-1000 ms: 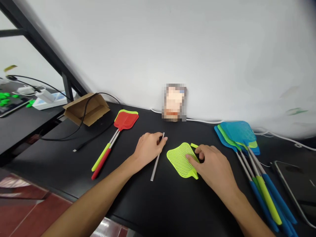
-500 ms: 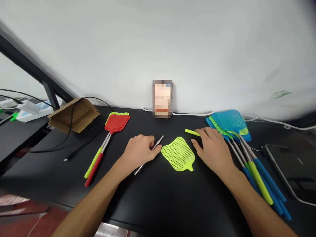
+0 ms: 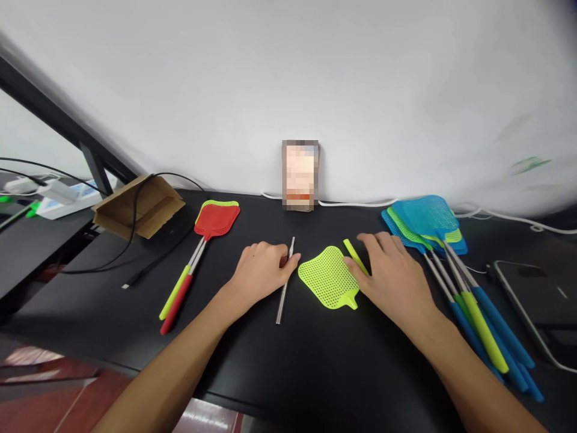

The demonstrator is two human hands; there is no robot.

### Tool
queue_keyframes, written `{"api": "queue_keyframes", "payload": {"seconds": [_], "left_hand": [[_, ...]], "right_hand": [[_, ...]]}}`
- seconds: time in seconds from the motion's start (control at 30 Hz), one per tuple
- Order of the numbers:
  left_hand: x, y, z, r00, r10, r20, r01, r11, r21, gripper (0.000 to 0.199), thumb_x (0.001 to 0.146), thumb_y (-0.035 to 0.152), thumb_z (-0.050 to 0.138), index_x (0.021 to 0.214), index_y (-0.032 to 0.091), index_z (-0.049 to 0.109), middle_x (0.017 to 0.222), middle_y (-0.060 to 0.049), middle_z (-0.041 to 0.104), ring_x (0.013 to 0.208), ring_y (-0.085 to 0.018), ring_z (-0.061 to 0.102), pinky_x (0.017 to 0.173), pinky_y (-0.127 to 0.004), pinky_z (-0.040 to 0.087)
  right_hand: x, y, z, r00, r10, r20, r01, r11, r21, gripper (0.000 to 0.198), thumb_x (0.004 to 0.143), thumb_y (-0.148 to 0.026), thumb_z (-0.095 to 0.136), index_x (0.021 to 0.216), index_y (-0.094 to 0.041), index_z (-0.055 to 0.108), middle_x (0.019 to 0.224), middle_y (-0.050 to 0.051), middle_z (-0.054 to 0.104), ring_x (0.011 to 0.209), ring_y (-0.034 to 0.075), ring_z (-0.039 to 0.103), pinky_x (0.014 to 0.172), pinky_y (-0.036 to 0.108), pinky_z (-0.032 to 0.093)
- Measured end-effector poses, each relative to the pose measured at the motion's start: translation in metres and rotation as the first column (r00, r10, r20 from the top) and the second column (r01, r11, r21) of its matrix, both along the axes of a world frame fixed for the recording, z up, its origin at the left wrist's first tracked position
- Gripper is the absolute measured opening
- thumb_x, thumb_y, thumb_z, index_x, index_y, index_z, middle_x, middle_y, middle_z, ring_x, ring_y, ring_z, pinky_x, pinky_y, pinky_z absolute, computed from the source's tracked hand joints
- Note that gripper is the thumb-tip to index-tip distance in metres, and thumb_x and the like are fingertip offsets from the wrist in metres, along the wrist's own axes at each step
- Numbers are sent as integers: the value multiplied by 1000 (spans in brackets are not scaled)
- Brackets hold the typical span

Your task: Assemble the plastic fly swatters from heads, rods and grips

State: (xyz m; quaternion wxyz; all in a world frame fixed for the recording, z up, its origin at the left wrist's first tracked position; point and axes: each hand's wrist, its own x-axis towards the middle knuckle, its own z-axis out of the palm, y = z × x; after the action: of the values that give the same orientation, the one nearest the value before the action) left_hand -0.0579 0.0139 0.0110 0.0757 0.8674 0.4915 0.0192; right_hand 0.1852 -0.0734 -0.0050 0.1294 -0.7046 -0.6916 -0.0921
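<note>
My left hand (image 3: 265, 266) pinches a thin silver metal rod (image 3: 282, 297) between thumb and curled fingers; the rod stands almost in line with my view, low over the black table. Right of it lies a loose yellow-green fly swatter head (image 3: 328, 276), perforated, its short neck toward me. My right hand (image 3: 390, 270) is closed around a yellow-green handle tube (image 3: 355, 255), whose far end sticks out between thumb and index finger. My palm hides the rest of the tube. The right thumb comes over the edge of the swatter head; contact cannot be made out.
At left lie a red fly swatter (image 3: 216, 219) and a yellow-green one beneath it, near an open cardboard box (image 3: 142, 210) and black cables. Several blue and green fly swatters (image 3: 428, 216) are stacked at right beside a dark flat device (image 3: 532, 300). A blurred-out box (image 3: 300, 177) stands against the wall.
The rod in my left hand has turned from slanting to nearly upright in view. The handle in my right hand has swung to a steeper angle. The view has shifted slightly.
</note>
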Motion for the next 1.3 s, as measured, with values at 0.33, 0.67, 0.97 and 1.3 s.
{"api": "queue_keyframes", "payload": {"seconds": [0.33, 0.67, 0.97, 1.3], "left_hand": [[-1, -1, 0, 1000, 0, 9, 0, 1000, -10, 43, 101, 47, 49, 73, 21, 69, 68, -7, 69, 67, -26, 68, 60, -32, 33], [1, -4, -1, 1000, -13, -12, 13, 1000, 4, 53, 103, 49, 43, 67, 20, 69, 64, -9, 67, 66, -28, 68, 60, -34, 33], [3, -5, 1, 1000, -5, 6, 5, 1000, -15, 62, 104, 56, 39, 66, 19, 71, 65, -10, 68, 68, -27, 69, 62, -34, 36], [3, -6, -1, 999, 12, 52, -10, 999, -38, 49, 96, 50, 54, 58, 20, 60, 57, -5, 59, 57, -22, 58, 58, -32, 24]], "right_hand": [[-13, 1, -7, 926, 376, -45, -376, 926, -9, 41, 101, -43, 56, 130, -18, 71, 157, 18, 48, 149, 37, 38, 117, 57, 38], [-22, 3, -9, 986, 152, -67, -141, 979, 145, 38, 104, -40, 51, 118, -12, 73, 135, 20, 63, 131, 37, 53, 105, 50, 46], [11, 5, -4, 994, -105, -21, 107, 984, 140, 35, 98, -46, 59, 90, -15, 72, 92, 13, 68, 96, 32, 60, 83, 44, 48], [4, 4, -12, 998, -68, 4, 67, 994, 85, 21, 91, -39, 65, 84, -19, 64, 93, 10, 64, 92, 29, 58, 76, 41, 45]]}}
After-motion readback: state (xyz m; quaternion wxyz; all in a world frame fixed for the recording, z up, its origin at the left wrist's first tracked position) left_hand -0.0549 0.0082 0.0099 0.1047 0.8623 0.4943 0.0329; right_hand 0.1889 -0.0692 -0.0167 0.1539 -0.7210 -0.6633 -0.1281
